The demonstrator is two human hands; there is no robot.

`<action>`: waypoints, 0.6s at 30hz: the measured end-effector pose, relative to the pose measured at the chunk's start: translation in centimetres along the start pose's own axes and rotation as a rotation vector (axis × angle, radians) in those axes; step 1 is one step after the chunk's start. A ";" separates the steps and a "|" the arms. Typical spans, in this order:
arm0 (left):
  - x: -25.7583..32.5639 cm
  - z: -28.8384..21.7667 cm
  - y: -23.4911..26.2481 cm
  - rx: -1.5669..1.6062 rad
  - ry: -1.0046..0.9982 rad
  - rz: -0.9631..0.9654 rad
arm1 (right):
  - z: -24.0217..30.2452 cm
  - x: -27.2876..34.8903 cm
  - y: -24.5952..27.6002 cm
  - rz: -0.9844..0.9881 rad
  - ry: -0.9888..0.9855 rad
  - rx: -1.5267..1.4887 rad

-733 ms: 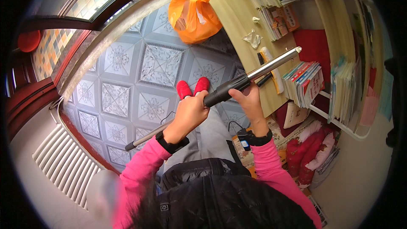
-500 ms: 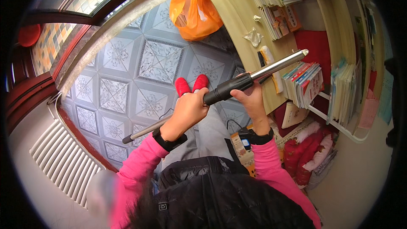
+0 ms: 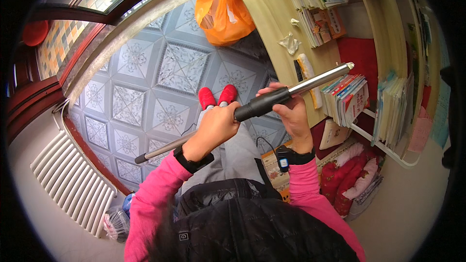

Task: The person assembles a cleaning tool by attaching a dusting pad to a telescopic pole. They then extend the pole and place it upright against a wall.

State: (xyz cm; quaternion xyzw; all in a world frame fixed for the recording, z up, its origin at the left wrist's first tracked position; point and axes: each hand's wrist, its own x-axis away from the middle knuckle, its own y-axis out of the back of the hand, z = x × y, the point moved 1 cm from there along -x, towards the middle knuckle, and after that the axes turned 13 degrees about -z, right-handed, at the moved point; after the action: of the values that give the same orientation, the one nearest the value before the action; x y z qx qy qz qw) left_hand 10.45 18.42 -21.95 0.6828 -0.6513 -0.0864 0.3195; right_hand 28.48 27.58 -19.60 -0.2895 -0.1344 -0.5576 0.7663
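Note:
I hold a metal telescopic pole aslant in front of me, its bare silver end up to the right and its black-capped thin end down to the left. My left hand is closed round it at the lower edge of the thick black sleeve. At the sleeve's upper end my right hand curls about it, fingertips showing on the far side and the thumb on the near side. A bit of pale, torn material sits at the tip of the silver end. Black bands circle both wrists.
To the right stands a wooden desk with shelves, books and crumpled wrapping. An orange bag rests on the tiled floor. Left is a white radiator; folded red bedding lies at lower right.
My right hand has shifted on the sleeve, and more of its fingers show above the far side. The left hand keeps its hold. A plastic-wrapped bundle beside the radiator now shows.

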 end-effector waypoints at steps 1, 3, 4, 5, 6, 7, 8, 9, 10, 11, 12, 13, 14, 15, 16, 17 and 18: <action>0.0 0.0 -0.2 -0.011 -0.001 -0.003 | 0.1 0.0 0.2 -0.072 0.005 0.137; 0.1 -0.1 -0.3 -0.036 -0.002 -0.006 | 0.2 0.1 0.1 -0.041 0.180 0.220; 0.0 -0.1 -0.3 -0.041 0.012 -0.008 | 0.2 0.1 0.2 -0.062 0.211 0.292; 0.0 0.0 -0.4 -0.046 0.024 -0.007 | 0.1 0.2 0.2 -0.010 0.144 -0.018; -0.1 0.0 -0.4 -0.048 0.028 -0.018 | 0.1 0.1 0.3 -0.025 0.108 -0.072; -0.1 0.0 -0.4 -0.046 0.035 -0.008 | 0.0 0.3 0.4 -0.009 0.043 -0.059; -0.2 -0.1 -0.3 -0.043 0.034 -0.010 | 0.1 0.3 0.6 0.032 0.018 -0.066; -0.2 -0.1 -0.3 -0.040 0.029 -0.021 | 0.0 0.2 0.8 -0.020 0.027 0.063; -0.2 -0.1 -0.3 -0.051 0.033 -0.005 | -0.1 0.1 0.9 -0.053 0.064 0.241; -0.2 -0.2 -0.3 -0.064 0.034 0.002 | -0.1 0.1 1.0 -0.101 0.136 0.384; -0.2 -0.2 -0.3 -0.078 0.034 0.010 | -0.1 0.0 1.0 -0.159 0.166 0.541; -0.1 -0.3 -0.3 -0.064 0.036 0.006 | 0.0 0.1 1.0 -0.018 0.210 0.231; -0.1 -0.3 -0.3 -0.051 0.039 0.001 | 0.0 0.0 0.9 0.045 0.221 0.033; -0.1 -0.3 -0.3 -0.040 0.045 -0.007 | 0.1 0.1 1.0 0.024 0.114 -0.077; -0.1 -0.3 -0.2 -0.038 0.044 -0.010 | 0.0 0.3 0.9 0.062 0.033 -0.184; -0.1 -0.3 -0.2 -0.036 0.041 -0.013 | 0.2 0.2 1.1 0.035 -0.024 -0.045; 0.0 -0.3 -0.2 -0.025 0.027 -0.027 | 0.3 0.2 1.1 0.073 -0.007 0.004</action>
State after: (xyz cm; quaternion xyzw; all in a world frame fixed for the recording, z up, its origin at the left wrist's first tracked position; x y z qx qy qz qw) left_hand 10.78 18.53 -21.89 0.6886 -0.6365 -0.0897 0.3357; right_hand 29.62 27.80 -19.54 -0.2944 -0.1274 -0.5279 0.7864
